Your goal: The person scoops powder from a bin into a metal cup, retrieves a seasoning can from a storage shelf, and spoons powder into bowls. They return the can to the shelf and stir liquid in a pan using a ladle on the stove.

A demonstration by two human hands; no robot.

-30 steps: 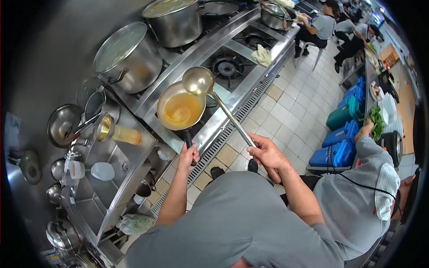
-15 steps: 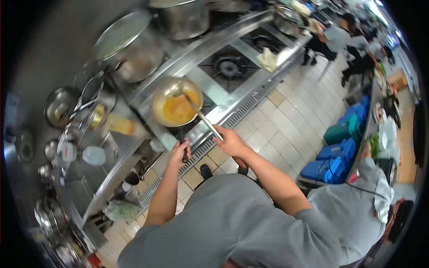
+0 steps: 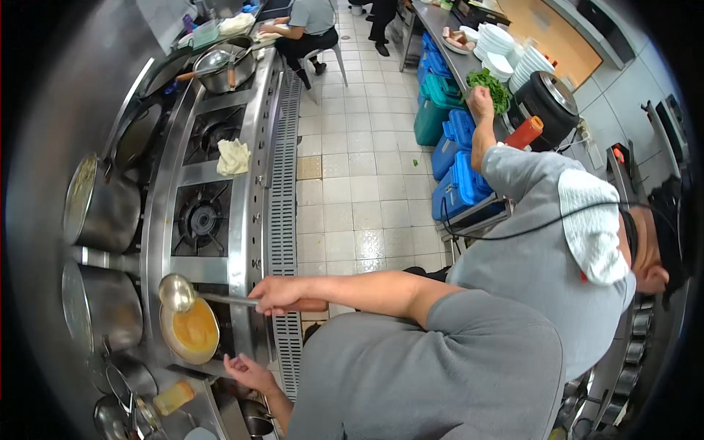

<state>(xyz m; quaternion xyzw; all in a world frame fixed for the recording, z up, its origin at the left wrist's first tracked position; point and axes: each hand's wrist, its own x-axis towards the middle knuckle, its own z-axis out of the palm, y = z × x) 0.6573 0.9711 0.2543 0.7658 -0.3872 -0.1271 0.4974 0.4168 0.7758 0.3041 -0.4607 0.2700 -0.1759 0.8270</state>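
My right hand [image 3: 277, 295] grips the long handle of a ladle [image 3: 177, 293], whose wooden end sticks out behind the fist. The ladle's metal bowl hangs over the far edge of a pan [image 3: 213, 357] on the stove. Yellow-orange liquid [image 3: 195, 328] covers the pan's bottom. Just right of the pan's near side, my left hand [image 3: 251, 372] is open, its fingers loosely spread with nothing seen in them. I cannot make out the pan's handle.
Two large pots [image 3: 103, 308] line the stove's back left. A cloth [image 3: 233, 157] lies by the burners [image 3: 202, 218]. Close on my right, a co-worker [image 3: 528, 235] reaches toward green leaves [image 3: 488, 89] on the counter. Blue bins [image 3: 462, 183] stand below.
My view has swung right along the aisle. My left hand has let go of the pan's black handle. My right hand has raised the ladle out of the liquid.
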